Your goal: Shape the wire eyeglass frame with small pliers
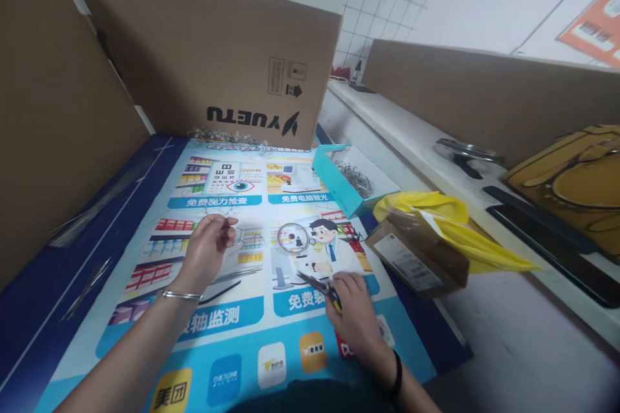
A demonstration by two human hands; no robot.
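My left hand (212, 244), with a silver bangle at its wrist, is raised over the printed sheet (268, 239). Its fingers are pinched on a thin wire, of which only faint bits show around the fingertips. Lower right, my right hand (354, 310) is closed around needle-nose pliers (317, 284) with dark and yellow handles. The tips of the pliers point up and left, apart from the left hand. Some thin dark and pale strands (225, 290) lie on the sheet beneath the left wrist.
A blue open box (338, 186) holds a tangle of wire pieces (356, 177). Beside it are a small cardboard carton (411, 258) and a yellow bag (455, 226). More wire bits (225, 136) lie along the large cardboard panel (208, 51). Thin wires (87, 287) rest at left.
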